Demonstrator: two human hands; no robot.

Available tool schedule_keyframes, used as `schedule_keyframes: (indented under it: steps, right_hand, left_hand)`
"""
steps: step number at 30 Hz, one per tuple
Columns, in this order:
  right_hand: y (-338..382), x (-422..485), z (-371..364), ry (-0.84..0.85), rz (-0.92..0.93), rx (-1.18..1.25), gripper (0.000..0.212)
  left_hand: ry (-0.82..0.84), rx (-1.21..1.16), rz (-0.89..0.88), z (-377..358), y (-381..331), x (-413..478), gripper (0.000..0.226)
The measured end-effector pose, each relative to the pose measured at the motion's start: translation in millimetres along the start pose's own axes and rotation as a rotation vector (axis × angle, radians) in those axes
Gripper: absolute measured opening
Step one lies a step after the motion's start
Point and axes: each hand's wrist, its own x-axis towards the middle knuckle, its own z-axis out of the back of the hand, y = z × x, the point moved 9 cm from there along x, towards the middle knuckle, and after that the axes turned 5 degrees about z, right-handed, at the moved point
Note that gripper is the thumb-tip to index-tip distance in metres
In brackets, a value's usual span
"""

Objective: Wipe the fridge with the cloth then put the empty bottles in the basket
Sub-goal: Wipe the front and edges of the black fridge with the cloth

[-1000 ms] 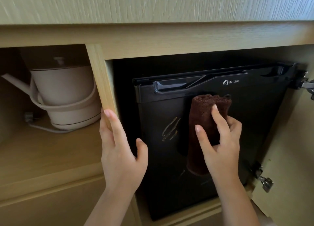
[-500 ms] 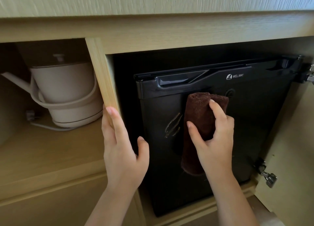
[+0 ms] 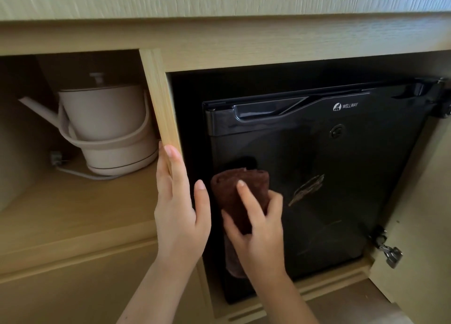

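Note:
A small black fridge [image 3: 341, 165] stands inside a wooden cabinet, its door closed, with a recessed handle along the top and a white logo. My right hand [image 3: 258, 228] presses a folded dark brown cloth [image 3: 234, 189] against the lower left of the fridge door. A loose end of the cloth hangs below my wrist. My left hand [image 3: 178, 206] grips the wooden divider post [image 3: 159, 99] just left of the fridge, fingers wrapped around its edge. A pale smear shows on the door to the right of the cloth. No bottles or basket are in view.
A cream electric kettle [image 3: 107, 128] with a spout and cord sits on the open shelf [image 3: 73, 206] to the left. The cabinet door [image 3: 424, 201] stands open at the right with metal hinges [image 3: 388, 248]. A wooden countertop edge runs overhead.
My right hand has slid the cloth down and to the left across the fridge door, from under the handle to the lower left. My left hand stays on the divider.

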Motion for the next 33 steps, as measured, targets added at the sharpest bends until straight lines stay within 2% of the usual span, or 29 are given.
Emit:
schedule_keyframes:
  steps: [3,6,8,13,18,20,23,25,28,33]
  right_hand:
    - [0,2,8,-0.024,0.018,0.012,0.063]
    - [-22,29,48,-0.265,-0.079,0.041,0.055]
    - [-39,44,66,-0.337,-0.174,0.081,0.055]
    - [-20,32,41,-0.292,-0.170,0.145,0.062]
    - [14,12,2,-0.042,-0.016,0.175,0.063]
    - [11,20,15,-0.093,-0.002,0.157,0.063]
    - [-3,47,43,-0.268,-0.090,0.153,0.059]
    - [-6,57,48,-0.295,-0.107,0.173,0.057]
    - [6,49,35,-0.235,-0.057,0.164,0.058]
    - [11,0,-1,-0.032,0.044,0.062,0.065]
  left_hand:
    - [-0.034,0.023,-0.032,9,-4,1,0.057]
    - [-0.044,-0.003,-0.064,17,-4,2,0.053]
    - [-0.041,-0.014,-0.086,20,-2,2,0.053]
    - [-0.052,-0.058,-0.073,22,4,2,0.052]
    - [-0.068,-0.097,-0.046,22,5,3,0.051]
    - [-0.058,-0.109,-0.033,23,5,2,0.052]
    - [-0.039,-0.118,-0.029,23,7,3,0.052]
    - [-0.033,-0.133,-0.035,24,8,3,0.052]
    - [-0.048,-0.170,-0.044,26,9,4,0.051]
    - [-0.038,-0.197,-0.034,29,10,5,0.052]
